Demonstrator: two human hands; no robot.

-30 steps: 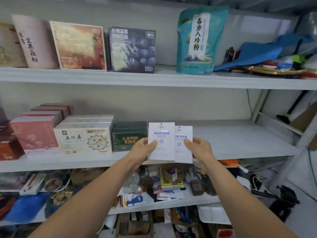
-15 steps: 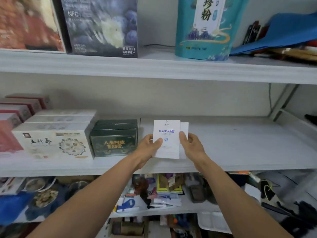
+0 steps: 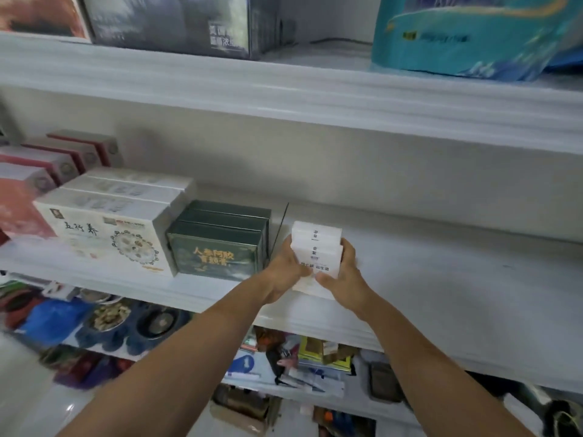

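Note:
Two white boxes [image 3: 317, 247] with small blue print stand one behind the other on the middle shelf [image 3: 441, 279], just right of the dark green boxes [image 3: 217, 244]. My left hand [image 3: 285, 272] grips their left side, thumb on the front face. From the other side, my right hand [image 3: 342, 272] holds the pair, fingers along its edge. The lower front of the near box is hidden behind my thumbs.
Left of the green boxes stand white boxes [image 3: 107, 222] and pink ones [image 3: 28, 184]. The upper shelf [image 3: 284, 86] carries a dark box and a teal bag [image 3: 467, 36]. A cluttered lower shelf [image 3: 299, 367] lies under my arms. Bare shelf extends to the right.
My hands carried the two white boxes forward and down onto the middle shelf beside the green boxes, lining them up front to back. The camera moved closer to the shelves.

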